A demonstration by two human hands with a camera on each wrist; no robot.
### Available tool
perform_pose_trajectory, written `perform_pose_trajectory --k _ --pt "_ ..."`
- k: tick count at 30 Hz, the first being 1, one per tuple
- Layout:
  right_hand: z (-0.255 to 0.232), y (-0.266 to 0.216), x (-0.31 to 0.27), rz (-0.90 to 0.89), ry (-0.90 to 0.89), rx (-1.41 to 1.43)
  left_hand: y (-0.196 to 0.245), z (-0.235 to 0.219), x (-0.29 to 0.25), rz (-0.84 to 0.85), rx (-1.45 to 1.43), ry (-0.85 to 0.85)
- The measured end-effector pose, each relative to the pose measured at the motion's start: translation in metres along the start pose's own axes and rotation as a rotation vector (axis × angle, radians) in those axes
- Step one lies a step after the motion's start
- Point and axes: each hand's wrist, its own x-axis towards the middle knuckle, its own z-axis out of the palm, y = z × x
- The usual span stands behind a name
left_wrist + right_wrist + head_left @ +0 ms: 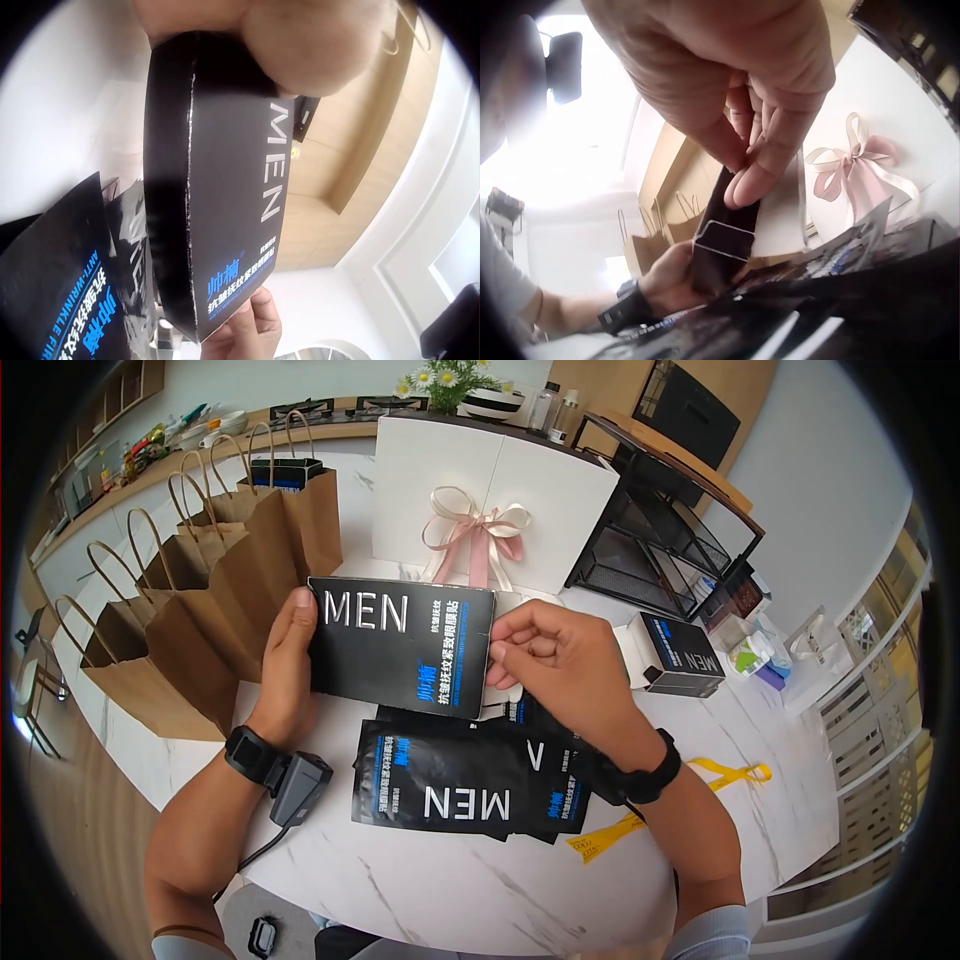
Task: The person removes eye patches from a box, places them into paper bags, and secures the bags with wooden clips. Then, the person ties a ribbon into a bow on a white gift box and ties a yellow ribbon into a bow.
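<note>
A black cardboard box (400, 645) marked MEN is held up over the table, tilted a little. My left hand (289, 650) grips its left end, thumb on the front face. At the right end, my right hand (560, 660) pinches the edge with thumb and fingertips, the other fingers curled in. In the right wrist view, that end of the box (724, 240) shows a flap opened out, with the pinching fingers over it. Below the box lie several flat black sachets (450, 775) printed MEN, overlapping each other. The inside of the box is hidden.
Brown paper bags (165, 660) stand in a row at the left, one holding a black box. A white gift box (420, 490) with a pink and cream bow (475, 535) stands behind. Another black box (675, 652), a yellow ribbon (610, 838) and a black mesh rack (650, 525) are at right.
</note>
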Motion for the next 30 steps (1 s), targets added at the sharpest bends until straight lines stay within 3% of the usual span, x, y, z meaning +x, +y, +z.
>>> perform_pose_trajectory --k 5,8,10,11,14,16,18,24,25,26,27,28,30 --pt "-0.003 0.001 -0.008 -0.012 0.021 -0.145 0.003 0.005 -0.002 -0.002 0.014 -0.014" --pt "-0.012 -0.006 -0.02 0.13 -0.058 -0.382 0.001 0.001 0.0 0.018 -0.019 0.08" --pt "-0.007 -0.002 -0.036 -0.34 -0.255 -0.828 -0.002 -0.007 0.004 0.037 0.015 0.106" --pt "-0.002 -0.003 -0.043 -0.431 -0.33 -0.915 -0.003 -0.01 0.005 0.042 0.022 0.095" --pt "0.008 -0.003 -0.049 -0.385 -0.384 -0.999 0.002 -0.005 0.002 0.059 0.043 0.1" --pt "0.004 0.011 -0.045 -0.383 -0.338 -0.916 0.002 -0.005 0.001 0.048 0.036 0.12" --pt "-0.006 0.017 -0.037 -0.224 -0.388 -0.701 0.002 -0.006 0.002 0.043 0.028 0.135" --pt "-0.047 0.013 -0.039 -0.183 -0.132 -0.482 -0.003 -0.012 0.005 0.065 -0.017 0.121" --pt "-0.06 0.009 -0.041 -0.017 -0.025 -0.505 -0.002 -0.008 0.003 0.055 -0.021 0.158" --pt "-0.072 0.017 -0.039 -0.164 0.11 -0.486 -0.001 -0.005 0.003 0.042 -0.023 0.186" --pt "-0.085 0.015 -0.037 -0.135 0.226 -0.451 -0.003 -0.006 0.005 0.048 -0.024 0.173" --pt "-0.086 0.002 -0.038 0.021 0.356 -0.273 -0.003 -0.005 0.005 0.047 -0.023 0.164" --pt "-0.087 0.013 -0.025 -0.191 0.462 0.003 -0.001 -0.003 0.003 0.038 -0.033 0.162"
